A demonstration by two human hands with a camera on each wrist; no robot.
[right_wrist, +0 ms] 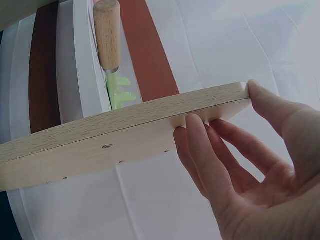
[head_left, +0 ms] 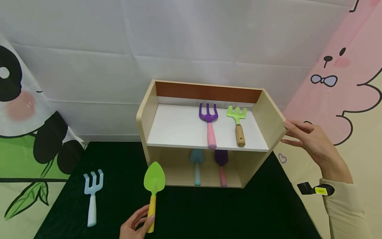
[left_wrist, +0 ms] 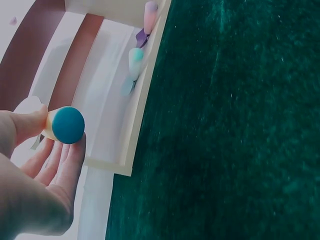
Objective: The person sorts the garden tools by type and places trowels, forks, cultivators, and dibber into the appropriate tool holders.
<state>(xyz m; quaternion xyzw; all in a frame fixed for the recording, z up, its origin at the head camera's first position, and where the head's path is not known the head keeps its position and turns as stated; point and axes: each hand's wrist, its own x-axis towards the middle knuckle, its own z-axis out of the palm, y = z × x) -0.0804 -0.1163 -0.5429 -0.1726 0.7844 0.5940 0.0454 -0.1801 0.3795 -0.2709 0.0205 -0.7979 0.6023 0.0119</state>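
Note:
My left hand (head_left: 137,224) pinches the yellow handle of a green hand trowel (head_left: 154,179) between thumb and fingers, blade upward, in front of the wooden shelf (head_left: 209,84). In the left wrist view the handle's round end (left_wrist: 68,125) faces the camera. My right hand (head_left: 310,139) holds the shelf's right side panel, thumb at the front edge and fingertips against the outer face. On the upper board lie a purple hand fork (head_left: 211,132) with a pink handle and a green hand fork (head_left: 240,132) with a wooden handle.
On the lower level are a blue trowel (head_left: 197,166) and a purple trowel (head_left: 221,159) with a pink handle. A light blue hand fork (head_left: 93,199) lies on the dark green tablecloth (head_left: 238,215) at left. White cloth (head_left: 89,66) hangs behind the shelf.

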